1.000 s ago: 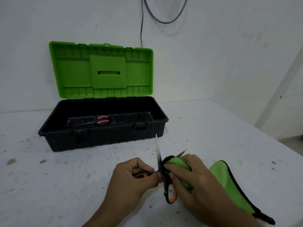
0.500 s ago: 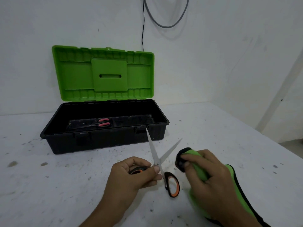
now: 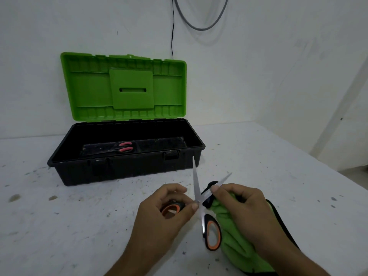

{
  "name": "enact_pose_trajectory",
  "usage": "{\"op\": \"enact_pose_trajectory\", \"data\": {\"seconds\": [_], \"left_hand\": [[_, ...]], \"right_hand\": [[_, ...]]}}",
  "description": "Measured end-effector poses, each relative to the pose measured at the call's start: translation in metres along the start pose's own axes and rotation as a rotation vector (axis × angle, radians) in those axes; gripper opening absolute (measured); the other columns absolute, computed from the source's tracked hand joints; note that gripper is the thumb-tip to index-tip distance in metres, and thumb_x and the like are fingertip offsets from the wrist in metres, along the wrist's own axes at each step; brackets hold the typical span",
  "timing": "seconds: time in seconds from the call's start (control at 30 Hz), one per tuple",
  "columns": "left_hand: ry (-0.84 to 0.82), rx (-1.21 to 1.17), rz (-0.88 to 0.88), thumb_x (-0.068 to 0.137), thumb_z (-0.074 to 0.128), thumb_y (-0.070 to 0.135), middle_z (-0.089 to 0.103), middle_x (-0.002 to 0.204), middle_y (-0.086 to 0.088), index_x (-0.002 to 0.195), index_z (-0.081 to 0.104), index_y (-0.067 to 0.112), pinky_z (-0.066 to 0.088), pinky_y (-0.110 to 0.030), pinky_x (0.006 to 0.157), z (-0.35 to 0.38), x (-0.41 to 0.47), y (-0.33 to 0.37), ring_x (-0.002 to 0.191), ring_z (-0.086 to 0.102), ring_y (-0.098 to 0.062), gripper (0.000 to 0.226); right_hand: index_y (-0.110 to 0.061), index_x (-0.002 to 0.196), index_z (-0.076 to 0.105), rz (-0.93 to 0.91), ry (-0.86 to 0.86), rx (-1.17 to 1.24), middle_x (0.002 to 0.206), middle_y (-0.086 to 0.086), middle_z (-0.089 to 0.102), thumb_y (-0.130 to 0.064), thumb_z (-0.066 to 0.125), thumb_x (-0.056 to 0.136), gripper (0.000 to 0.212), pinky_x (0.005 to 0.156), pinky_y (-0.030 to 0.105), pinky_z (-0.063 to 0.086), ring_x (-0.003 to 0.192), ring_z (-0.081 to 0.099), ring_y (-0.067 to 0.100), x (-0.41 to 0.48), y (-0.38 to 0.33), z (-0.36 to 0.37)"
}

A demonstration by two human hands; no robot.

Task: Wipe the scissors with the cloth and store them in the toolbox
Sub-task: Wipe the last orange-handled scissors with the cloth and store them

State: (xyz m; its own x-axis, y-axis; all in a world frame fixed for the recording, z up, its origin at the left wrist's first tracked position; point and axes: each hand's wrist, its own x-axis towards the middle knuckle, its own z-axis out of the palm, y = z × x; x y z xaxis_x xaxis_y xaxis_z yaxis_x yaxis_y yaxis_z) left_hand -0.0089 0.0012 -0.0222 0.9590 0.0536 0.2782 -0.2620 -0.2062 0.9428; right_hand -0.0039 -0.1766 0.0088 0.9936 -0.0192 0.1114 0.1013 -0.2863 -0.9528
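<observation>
- While its bright green plastic lid (image 3: 127, 86) stands upright against the white wall, the black plastic toolbox (image 3: 123, 168) sits open at the left-centre of the speckled white table (image 3: 59, 226).
- Inside the toolbox, on its dusty floor, lies a pair of red-handled scissors (image 3: 124, 147), handles toward the right.
- A thin black cable (image 3: 172, 26) runs down the wall behind the lid, with a grey looped cable (image 3: 205, 27) hanging just to its right.
- Nearer the camera, the left hand (image 3: 165, 214) is curled around one black-and-orange handle loop of the steel-bladed scissors (image 3: 199, 198), thumb and fingertips pinching close to the pivot.
- These scissors are spread open in front of the toolbox, well outside it: one blade points up and away toward the toolbox's front right corner, the other angles out to the right.
- Their second handle loop (image 3: 212, 234) rests low, just beside the cloth.
- The right hand (image 3: 245, 212) grips a bunched green microfibre cloth with black edging (image 3: 237, 248), thumb and forefinger pressing a fold of it onto the right-pointing blade near the pivot.
- Below that hand, the remaining cloth trails down to the table along the forearm.
</observation>
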Motion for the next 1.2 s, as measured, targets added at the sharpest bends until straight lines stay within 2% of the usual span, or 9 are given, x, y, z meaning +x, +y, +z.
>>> {"op": "enact_pose_trajectory", "data": {"seconds": [0.1,0.17,0.4,0.53,0.63,0.73,1.0,1.1,1.2], "left_hand": [[-0.017,0.249,0.306,0.085,0.070,0.020,0.067,0.105,0.025,0.112,0.060,0.035,0.047,-0.005,0.082,-0.001,-0.001,-0.010,0.098,0.063,0.005,0.032],[-0.115,0.394,0.433,0.085,0.063,0.029,0.059,0.119,0.022,0.126,0.057,0.027,0.048,-0.013,0.090,0.000,0.000,-0.018,0.108,0.058,0.002,0.041],[-0.048,0.547,0.598,0.087,0.057,0.035,0.061,0.114,0.007,0.126,0.061,0.018,0.056,-0.029,0.078,0.006,0.002,-0.030,0.099,0.059,-0.007,0.042],[0.009,0.502,0.646,0.089,0.058,0.025,0.066,0.108,0.000,0.119,0.065,0.009,0.054,-0.019,0.078,0.006,0.002,-0.029,0.095,0.061,-0.007,0.035],[0.115,0.248,0.436,0.093,0.060,0.024,0.072,0.088,0.012,0.104,0.073,0.018,0.053,-0.012,0.067,0.008,-0.001,-0.013,0.078,0.066,-0.002,0.018],[0.143,0.029,0.015,0.088,0.058,0.035,0.068,0.069,0.013,0.085,0.071,0.036,0.047,-0.008,0.053,0.012,-0.005,0.000,0.058,0.063,0.000,0.014],[0.094,-0.531,-0.439,0.093,0.054,0.031,0.061,0.060,-0.008,0.079,0.076,0.015,0.046,-0.029,0.055,0.013,-0.002,0.012,0.052,0.054,-0.020,0.030],[0.095,-0.663,-0.556,0.094,0.055,0.025,0.059,0.058,-0.013,0.090,0.072,0.002,0.045,-0.030,0.051,0.013,-0.001,0.015,0.048,0.051,-0.021,0.028],[0.050,-0.815,-0.605,0.091,0.055,0.028,0.054,0.060,-0.014,0.099,0.070,-0.003,0.040,-0.029,0.047,0.011,0.000,0.015,0.044,0.044,-0.017,0.034]], "right_hand": [[-0.025,0.072,0.077,0.021,0.067,0.008,0.077,0.027,0.065,-0.042,0.067,0.086,0.023,0.062,0.032,0.044,0.061,0.051,0.022,0.003,0.004,0.001],[-0.025,0.075,0.077,0.039,0.084,-0.003,0.083,0.031,0.063,-0.044,0.067,0.085,0.024,0.061,0.039,0.047,0.061,0.051,0.026,0.004,0.005,0.002],[-0.022,0.070,0.076,-0.014,0.040,-0.028,0.068,0.006,0.071,-0.038,0.068,0.086,0.023,0.065,0.038,0.054,0.065,0.065,0.030,-0.007,0.002,0.003],[-0.026,0.072,0.077,-0.063,0.051,0.042,0.070,-0.005,0.074,-0.034,0.070,0.081,0.014,0.059,0.017,0.053,0.066,0.070,0.012,-0.014,-0.002,0.004],[-0.029,0.077,0.075,-0.128,0.064,0.062,0.075,-0.007,0.074,-0.034,0.075,0.073,0.005,0.058,0.015,0.053,0.067,0.069,0.007,-0.016,0.001,0.004],[-0.038,0.089,0.069,-0.232,0.085,-0.096,0.091,-0.016,0.072,-0.040,0.083,0.066,0.027,0.067,0.014,0.053,0.081,0.068,0.003,-0.016,0.013,0.001],[-0.030,0.112,0.061,-0.665,0.098,-0.450,0.108,-0.013,0.060,-0.024,0.060,0.086,0.027,0.071,0.002,0.039,0.087,0.058,-0.004,-0.009,0.032,0.007],[-0.030,0.116,0.059,-0.727,0.088,-0.591,0.134,-0.001,0.043,-0.030,0.054,0.092,0.025,0.070,0.008,0.043,0.088,0.055,0.005,-0.006,0.038,0.009],[-0.017,0.116,0.063,-0.760,0.185,-0.680,0.132,0.004,0.047,-0.027,0.052,0.094,0.027,0.072,0.030,0.052,0.094,0.055,0.015,-0.001,0.042,0.004]]}}
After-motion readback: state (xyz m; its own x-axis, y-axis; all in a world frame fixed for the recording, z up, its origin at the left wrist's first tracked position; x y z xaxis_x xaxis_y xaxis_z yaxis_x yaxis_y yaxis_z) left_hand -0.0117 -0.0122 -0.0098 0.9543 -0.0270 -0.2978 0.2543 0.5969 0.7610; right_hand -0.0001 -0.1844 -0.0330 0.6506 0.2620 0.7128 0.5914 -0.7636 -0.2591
